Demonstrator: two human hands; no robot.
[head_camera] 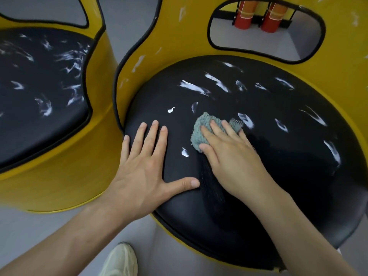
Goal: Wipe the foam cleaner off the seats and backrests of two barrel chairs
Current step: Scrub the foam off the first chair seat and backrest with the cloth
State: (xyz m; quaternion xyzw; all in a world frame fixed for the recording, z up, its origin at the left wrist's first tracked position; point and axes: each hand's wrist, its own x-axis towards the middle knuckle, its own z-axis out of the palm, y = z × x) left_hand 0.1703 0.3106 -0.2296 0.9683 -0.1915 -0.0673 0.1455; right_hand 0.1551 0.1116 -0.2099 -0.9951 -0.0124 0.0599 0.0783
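The big yellow chair (179,36) is filling the view, its black seat (278,176) lying right under both grips. The second chair (59,176) is standing off beyond the left grip, its own seat (39,116) streaked white all over.

The left grip (143,176) is lying wide and flat, fingers spread, bracing on the seat and holding nothing. The right grip (229,156) is pressing straight-fingered on a grey-green cloth (201,126), thumb at the cloth's near edge, the cloth bunched under the fingers rather than clenched.

Foam streaks (193,87) are sitting ahead of that grip and out to its right, with one small dab (184,152) between the two grips. More flecks (139,63) are clinging to the backrest beyond.

Risks, as I judge them: the cloth is only being pressed, not pinched, so it could be slipping out from under the fingers on the slick seat. A cloth this small may be loading up and smearing foam rather than lifting it. And that dab between the grips could be getting missed, or rubbed by the bracing left grip.
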